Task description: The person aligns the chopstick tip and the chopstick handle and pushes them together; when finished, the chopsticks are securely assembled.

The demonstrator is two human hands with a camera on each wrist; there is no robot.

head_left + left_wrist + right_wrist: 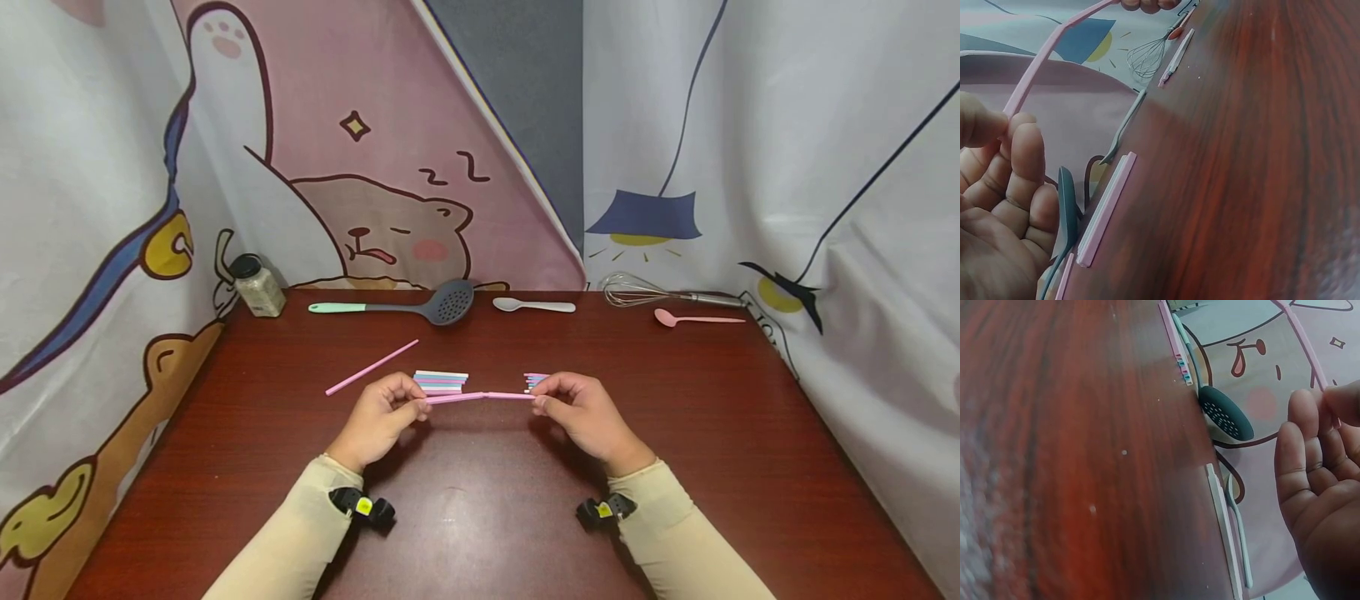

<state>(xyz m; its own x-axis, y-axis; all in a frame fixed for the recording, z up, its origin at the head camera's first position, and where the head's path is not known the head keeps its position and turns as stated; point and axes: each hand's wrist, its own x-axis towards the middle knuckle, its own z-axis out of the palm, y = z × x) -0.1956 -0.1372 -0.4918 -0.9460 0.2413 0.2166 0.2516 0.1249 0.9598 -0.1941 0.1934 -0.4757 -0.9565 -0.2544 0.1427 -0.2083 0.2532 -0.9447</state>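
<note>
A thin pink drinking straw (454,397) is held level above the table, with a slight bend near its middle. My left hand (385,418) pinches its left end between thumb and fingertips. The right end is pinched the same way by my right hand (588,418). In the left wrist view the pink straw (1034,70) runs unbroken through the bend. Just behind the left hand lies a row of short white, blue and pink straw pieces (441,380). A second group of straw pieces (534,379) is partly hidden behind the right hand.
Another pink straw (372,367) lies slantwise at the left. Along the back edge are a seasoning jar (257,286), a slotted skimmer (450,303), a white spoon (534,306), a whisk (660,293) and a pink spoon (697,319). Printed curtains (517,208) enclose the table.
</note>
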